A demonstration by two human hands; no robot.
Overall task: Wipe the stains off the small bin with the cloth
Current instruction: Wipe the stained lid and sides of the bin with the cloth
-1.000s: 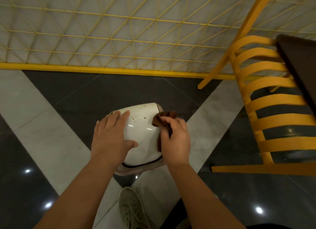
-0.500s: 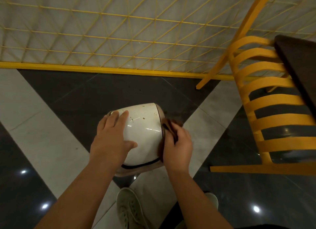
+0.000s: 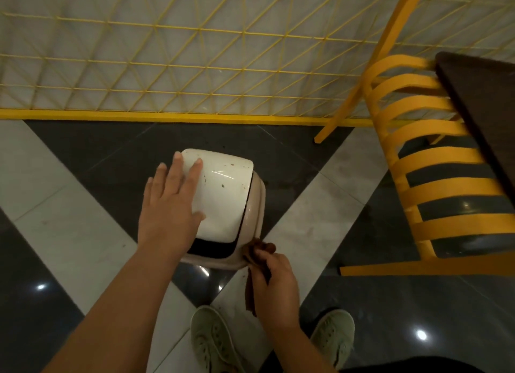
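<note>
Since the earlier frame the right hand [image 3: 274, 285] has slid down from the upper side of the small bin [image 3: 223, 202] to its near right corner, and the bin has turned so its long axis runs away from the person, lid end nearest. The right fingers [image 3: 263, 254] are clamped on the brown cloth [image 3: 257, 254], pressing it against the beige rim just beyond the fingertips. The left hand [image 3: 170, 208] lies flat on the white top, fingers [image 3: 195, 168] spread apart and reaching toward the far edge. Brown specks dot the surface right of those fingers. The bin sits above the tiled floor [image 3: 83, 233], in front of the shoes [image 3: 211, 342].
</note>
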